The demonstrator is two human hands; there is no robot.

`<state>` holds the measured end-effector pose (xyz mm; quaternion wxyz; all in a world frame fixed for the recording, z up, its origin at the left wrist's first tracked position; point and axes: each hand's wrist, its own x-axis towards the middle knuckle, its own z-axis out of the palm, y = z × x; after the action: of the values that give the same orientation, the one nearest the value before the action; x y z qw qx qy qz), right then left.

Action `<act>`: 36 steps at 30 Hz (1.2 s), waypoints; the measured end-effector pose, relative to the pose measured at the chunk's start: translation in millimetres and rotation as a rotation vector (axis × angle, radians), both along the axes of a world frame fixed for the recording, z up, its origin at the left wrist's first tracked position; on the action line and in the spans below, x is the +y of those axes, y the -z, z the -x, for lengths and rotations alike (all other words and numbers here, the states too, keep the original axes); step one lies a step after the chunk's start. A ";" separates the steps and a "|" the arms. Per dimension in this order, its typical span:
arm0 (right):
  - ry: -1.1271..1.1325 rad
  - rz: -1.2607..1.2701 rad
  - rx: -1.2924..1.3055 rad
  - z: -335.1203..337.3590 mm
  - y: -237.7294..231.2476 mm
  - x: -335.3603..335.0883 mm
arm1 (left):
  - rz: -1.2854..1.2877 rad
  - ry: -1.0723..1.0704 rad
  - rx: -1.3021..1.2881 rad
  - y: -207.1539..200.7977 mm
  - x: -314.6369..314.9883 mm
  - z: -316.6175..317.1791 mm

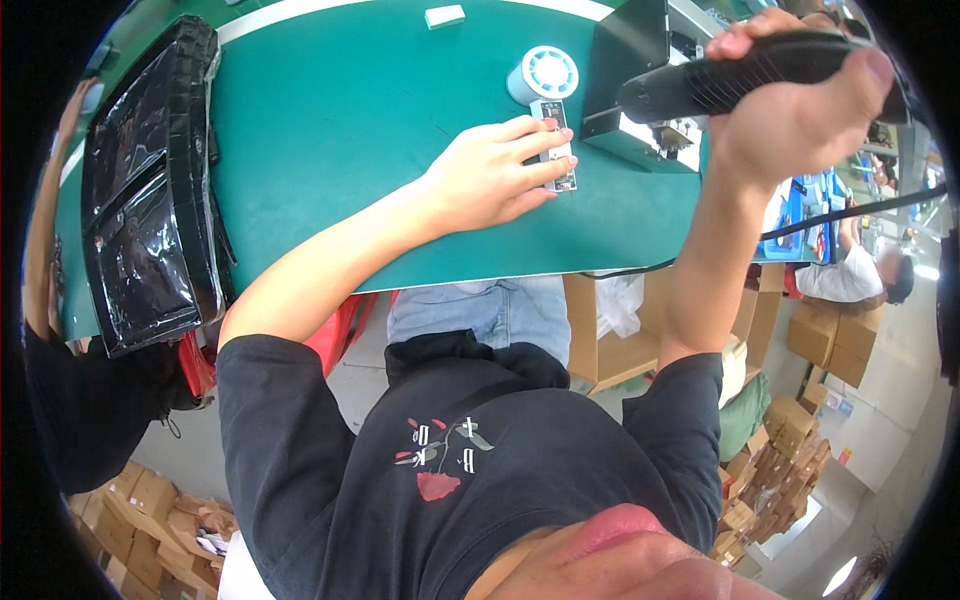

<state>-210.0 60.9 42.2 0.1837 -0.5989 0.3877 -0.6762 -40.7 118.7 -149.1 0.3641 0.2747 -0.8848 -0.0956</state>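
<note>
On the green table, my left hand [497,172] lies across a narrow grey-and-white electronic module [553,108]. Its fingertips curl over the module and hold it against the surface, hiding its middle. A round white-and-light-blue piece with a spoked top [549,74] stands right at the module's far end. Raised at the upper right, my right hand [785,125] is closed around a black handheld tool with a ribbed body [735,75]. The tool's blunt dark end points left, above a black metal-cased machine [640,65]. Its other end is partly hidden by my fingers.
A shiny black plastic-wrapped bundle [150,190] stands at the table's left. A small white block [445,16] lies at the far edge. Blue bins [790,215] sit to the right, near a black cable [860,208]. An open cardboard box [610,335] is below the table edge. Other people work on both sides.
</note>
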 end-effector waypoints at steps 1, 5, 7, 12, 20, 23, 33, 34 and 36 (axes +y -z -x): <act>0.011 0.030 -0.027 -14.7 -0.5 0.9 | -0.006 -0.007 0.002 0.8 0.1 -1.1; -0.015 0.079 -0.118 -48.0 -2.2 4.0 | -0.015 0.003 0.018 0.6 0.4 -0.2; -0.003 0.133 -0.106 -56.4 5.6 -0.5 | -0.017 0.003 0.019 1.1 0.1 -0.4; -0.146 0.091 -0.220 -59.8 8.3 -0.9 | -0.028 0.004 0.020 2.2 0.0 -0.1; -0.171 0.097 -0.156 -58.1 13.1 -4.0 | -0.029 0.001 0.021 4.4 -0.2 0.0; -0.170 0.124 -0.129 -55.7 17.3 -7.0 | -0.024 0.004 0.027 3.3 0.0 0.4; -0.057 0.056 -0.110 -66.6 21.4 3.4 | -0.011 0.004 0.008 3.8 1.0 2.5; -0.086 0.069 -0.131 -69.1 22.5 2.7 | -0.002 -0.003 0.001 4.0 0.8 0.9; -0.160 0.099 -0.144 -69.6 28.0 -0.8 | -0.013 -0.023 -0.015 3.5 2.4 -3.3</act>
<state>-140.4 60.1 14.2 0.2346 -0.5863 0.2907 -0.7189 -37.4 121.1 -152.6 0.3566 0.2879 -0.8837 -0.0950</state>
